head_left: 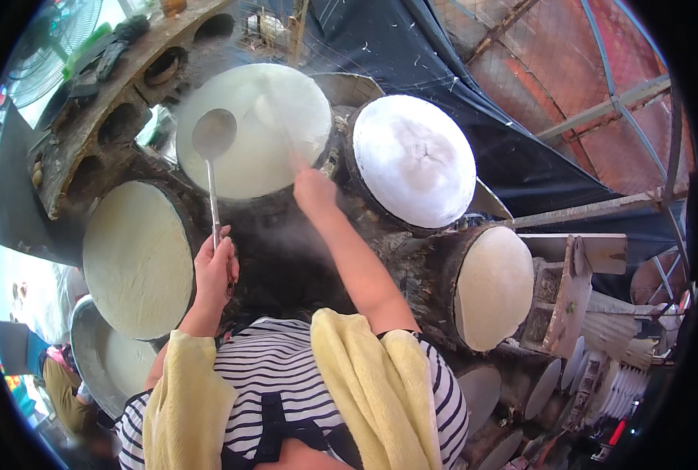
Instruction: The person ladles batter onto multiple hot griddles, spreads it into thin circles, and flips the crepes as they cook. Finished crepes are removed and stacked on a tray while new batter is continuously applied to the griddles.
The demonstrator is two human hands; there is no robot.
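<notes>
My left hand (214, 266) is closed round the long metal handle of a ladle (215, 135), whose round bowl hangs over the left part of the far round pan (239, 168). A smooth, pale, wet-looking layer covers that pan. My right hand (314, 193) is closed at the pan's near right edge, with a thin-handled tool (290, 137) running from it over the pale surface. Motion smears this tool, so its exact kind cannot be told. A faint paler round patch shows near its far end.
Around me stand a pale-covered round pan (139, 258) at left, a white one (415, 160) at far right and a beige one (495, 290) at right. A metal basin (118, 364) sits lower left. Steam rises. Dark sheeting (474, 117) hangs behind; a fan (59, 47) stands far left.
</notes>
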